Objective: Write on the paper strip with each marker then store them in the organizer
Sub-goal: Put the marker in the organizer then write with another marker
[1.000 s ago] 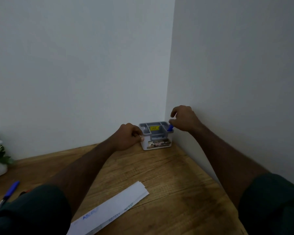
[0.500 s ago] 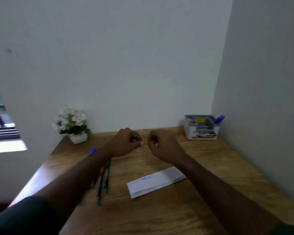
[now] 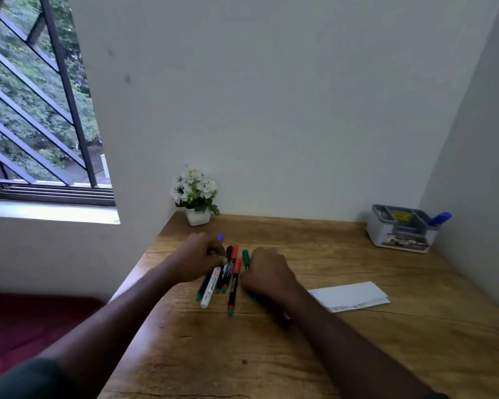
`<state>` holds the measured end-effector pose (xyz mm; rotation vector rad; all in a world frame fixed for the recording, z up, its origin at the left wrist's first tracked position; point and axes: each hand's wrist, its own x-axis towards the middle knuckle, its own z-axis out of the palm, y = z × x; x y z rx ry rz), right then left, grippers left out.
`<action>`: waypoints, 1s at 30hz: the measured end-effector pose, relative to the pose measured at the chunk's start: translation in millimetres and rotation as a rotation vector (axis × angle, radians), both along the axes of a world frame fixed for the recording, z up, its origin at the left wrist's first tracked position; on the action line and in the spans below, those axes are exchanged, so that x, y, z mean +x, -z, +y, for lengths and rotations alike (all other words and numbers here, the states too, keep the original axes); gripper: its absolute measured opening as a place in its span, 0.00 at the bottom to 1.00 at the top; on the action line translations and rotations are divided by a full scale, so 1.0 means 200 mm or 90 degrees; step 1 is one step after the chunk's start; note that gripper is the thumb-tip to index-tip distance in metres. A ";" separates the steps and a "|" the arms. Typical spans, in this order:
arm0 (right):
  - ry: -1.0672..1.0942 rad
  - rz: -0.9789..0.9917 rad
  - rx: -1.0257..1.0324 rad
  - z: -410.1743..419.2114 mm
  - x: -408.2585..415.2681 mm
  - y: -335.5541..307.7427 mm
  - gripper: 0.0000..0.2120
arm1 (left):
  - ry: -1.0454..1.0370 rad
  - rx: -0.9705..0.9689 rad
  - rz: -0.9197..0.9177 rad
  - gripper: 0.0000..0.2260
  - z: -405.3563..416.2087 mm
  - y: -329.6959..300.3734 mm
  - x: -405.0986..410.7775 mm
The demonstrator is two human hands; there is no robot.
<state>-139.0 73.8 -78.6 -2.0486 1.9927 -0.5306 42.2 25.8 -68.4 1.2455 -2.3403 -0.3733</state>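
Note:
Several markers (image 3: 228,279) lie bunched on the wooden table (image 3: 314,349), with red, green and black caps. My left hand (image 3: 198,259) is curled over their far ends, thumb and fingers on the top of a white marker (image 3: 210,289). A blue cap (image 3: 220,237) pokes out behind that hand. My right hand (image 3: 267,273) is curled beside the bunch, fingers closed on a green-capped marker (image 3: 245,258) whose body runs under the hand. The white paper strip (image 3: 349,296), with faint writing, lies to the right. The grey organizer (image 3: 398,234) stands in the far right corner with a blue marker (image 3: 440,218) in it.
A small white pot of white flowers (image 3: 196,197) stands at the table's far left corner. Walls close the table at the back and right. The table's left edge (image 3: 133,276) drops to a dark red floor; a barred window (image 3: 35,110) is on the left.
Both hands left the organizer, where the blue marker stayed, came back across the table and now close on the bunch of markers. My view swung to the left.

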 end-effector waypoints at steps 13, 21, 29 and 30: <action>-0.016 -0.065 -0.193 0.00 -0.37 0.00 0.05 | 0.079 -0.117 0.102 0.15 -0.13 0.09 -0.30; -0.051 -0.655 -0.195 0.09 -0.65 0.06 0.03 | 0.232 -0.008 0.243 0.06 -0.03 0.05 -0.55; -0.080 -0.717 -0.093 0.08 -0.61 0.07 0.13 | 0.320 0.173 0.262 0.06 0.03 0.07 -0.65; -0.059 -0.688 -0.092 0.07 -0.60 0.07 0.15 | 0.321 0.183 0.255 0.07 0.02 0.07 -0.65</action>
